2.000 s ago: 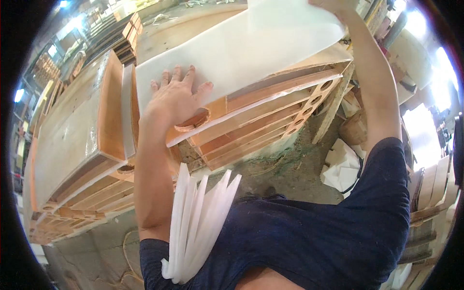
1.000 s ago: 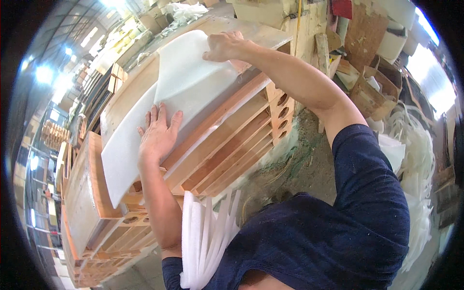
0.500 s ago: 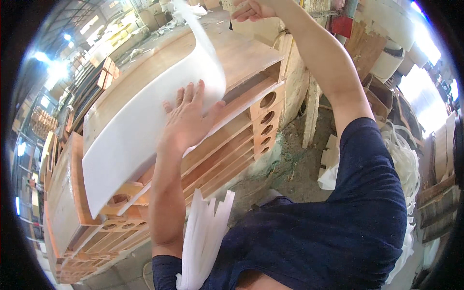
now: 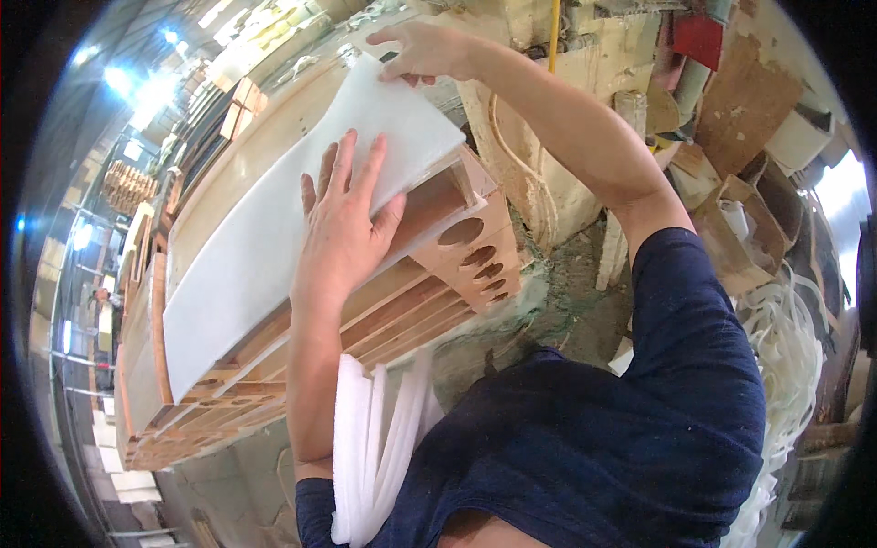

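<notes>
A long white foam sheet (image 4: pixel 247 242) lies along the top of a wooden frame structure (image 4: pixel 420 283) with slatted sides and round holes. My left hand (image 4: pixel 343 210) rests flat on the sheet near its front edge, fingers spread. At the sheet's far end, my right hand (image 4: pixel 425 53) is just over the far corner. Its fingers are apart, some stretched out and others bent downward; whether they touch the foam is hard to see. Several white foam strips (image 4: pixel 370 438) hang between my left forearm and my body.
Behind the sheet runs a bare wooden top (image 4: pixel 215 201). Tangled white strips (image 4: pixel 776 356) lie heaped at the right, near a cardboard box (image 4: pixel 744 224) and scrap boards. Pale plaster-like blocks (image 4: pixel 585 137) stand beyond my right arm. Stacked timber (image 4: pixel 242 110) is at the far left.
The sheet's far end, raised and curled before, now lies down over the frame top. My right hand has come lower and left onto that end. My left hand still lies on the sheet.
</notes>
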Motion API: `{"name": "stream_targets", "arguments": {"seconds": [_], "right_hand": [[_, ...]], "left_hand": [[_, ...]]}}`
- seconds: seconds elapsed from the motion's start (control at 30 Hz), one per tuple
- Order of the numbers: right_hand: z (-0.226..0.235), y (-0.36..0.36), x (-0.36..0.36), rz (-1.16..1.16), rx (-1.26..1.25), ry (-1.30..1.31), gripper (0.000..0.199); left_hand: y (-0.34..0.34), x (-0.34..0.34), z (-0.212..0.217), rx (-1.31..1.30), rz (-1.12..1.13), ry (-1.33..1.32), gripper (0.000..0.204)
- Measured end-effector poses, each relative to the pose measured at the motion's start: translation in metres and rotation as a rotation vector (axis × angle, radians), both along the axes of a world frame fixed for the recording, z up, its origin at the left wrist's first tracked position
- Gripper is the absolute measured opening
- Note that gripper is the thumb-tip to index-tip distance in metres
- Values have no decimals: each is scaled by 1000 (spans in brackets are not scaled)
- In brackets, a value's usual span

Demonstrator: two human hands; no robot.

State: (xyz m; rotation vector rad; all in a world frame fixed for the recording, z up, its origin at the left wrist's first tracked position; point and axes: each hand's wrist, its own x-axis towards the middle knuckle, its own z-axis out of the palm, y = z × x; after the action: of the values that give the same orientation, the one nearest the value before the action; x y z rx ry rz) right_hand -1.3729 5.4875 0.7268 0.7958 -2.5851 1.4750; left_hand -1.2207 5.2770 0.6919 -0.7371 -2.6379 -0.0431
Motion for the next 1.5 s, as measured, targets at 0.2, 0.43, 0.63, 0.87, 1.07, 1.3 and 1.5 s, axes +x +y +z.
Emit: {"name": "stream_targets", "arguments": {"seconds": [0.2,0.43,0.63,0.87,1.07,1.3,1.5], "right_hand": [[-15,4,-20,148,-84,162,69],[-29,13,-36,188,-97,260,67],[-18,0,-56,106,-58,201,68],[6,-29,-117,22,279,163,27],[-30,-25,-130,-2,406,345,24],[-31,-34,-67,-25,544,478,54],[-15,-37,-8,213,807,397,82]], "left_hand": [[27,3,9,-106,-50,9,64],[39,2,5,-101,0,-108,58],[34,-4,20,51,-62,-307,49],[7,-71,22,152,263,-191,61],[21,-76,17,16,396,-404,69],[6,-74,11,25,317,-383,67],[-43,-18,15,47,441,-363,71]]}}
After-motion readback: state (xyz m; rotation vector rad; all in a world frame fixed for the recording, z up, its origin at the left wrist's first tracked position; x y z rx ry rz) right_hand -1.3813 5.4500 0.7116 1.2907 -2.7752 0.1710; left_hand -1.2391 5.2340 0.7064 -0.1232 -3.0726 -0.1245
